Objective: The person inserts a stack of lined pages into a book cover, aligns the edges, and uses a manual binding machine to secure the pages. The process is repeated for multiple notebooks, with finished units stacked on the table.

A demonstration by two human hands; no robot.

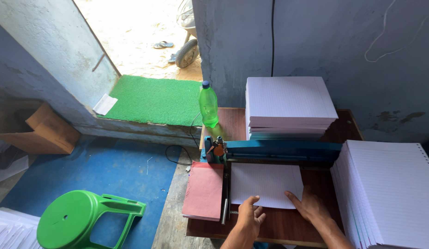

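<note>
Paper stacks [288, 103] and blue machine [279, 151] block behind; near table edge [279, 230] open.

Sharp, evenly lit view; sunlight through the doorway [145, 32] overexposes the ground outside, wide-angle bending at the edges.

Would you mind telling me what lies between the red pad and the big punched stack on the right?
In the head view, the ruled sheets lie between them, with the left hand and right hand resting on their near edge.

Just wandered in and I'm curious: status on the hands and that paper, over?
Left hand and right hand flat on ruled sheets, gripping nothing. Sheets butted against blue machine. Red cover beside them; nothing in the way.
</note>
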